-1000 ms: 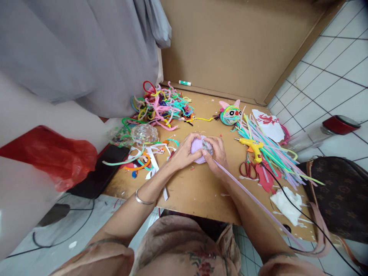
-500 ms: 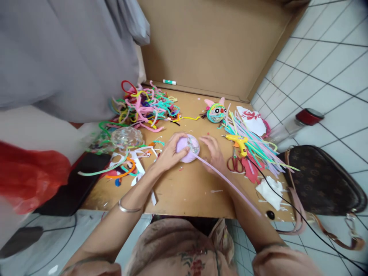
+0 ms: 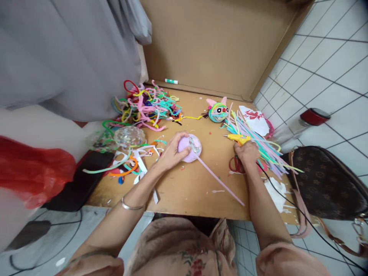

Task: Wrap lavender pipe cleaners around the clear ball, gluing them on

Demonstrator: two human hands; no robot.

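My left hand (image 3: 177,149) is closed round a ball wrapped in lilac pipe cleaner (image 3: 186,154), its thumb on the front; a clear patch shows at the ball's upper right. One lilac strand (image 3: 220,181) runs from it down to the right, loose at its end. On the right, my right hand (image 3: 246,154) has its fingers wrapped round the handle of a yellow glue gun (image 3: 239,138), whose nozzle points left. Red-handled scissors (image 3: 235,165) lie just below that hand, partly hidden by it. A black cord (image 3: 274,188) trails from the gun toward the lower right.
Tangled pipe cleaners (image 3: 146,103) lie back left, near a clear faceted ball (image 3: 129,136) and paper scraps. A decorated ball with pink ears (image 3: 218,112) sits at the back, beside straight pipe cleaners (image 3: 258,134). A brown handbag (image 3: 330,180) and a bottle (image 3: 299,122) stand right.
My right hand has moved right, away from the lilac ball, and has taken hold of the glue gun. The left hand still holds the ball; the view has shifted slightly.
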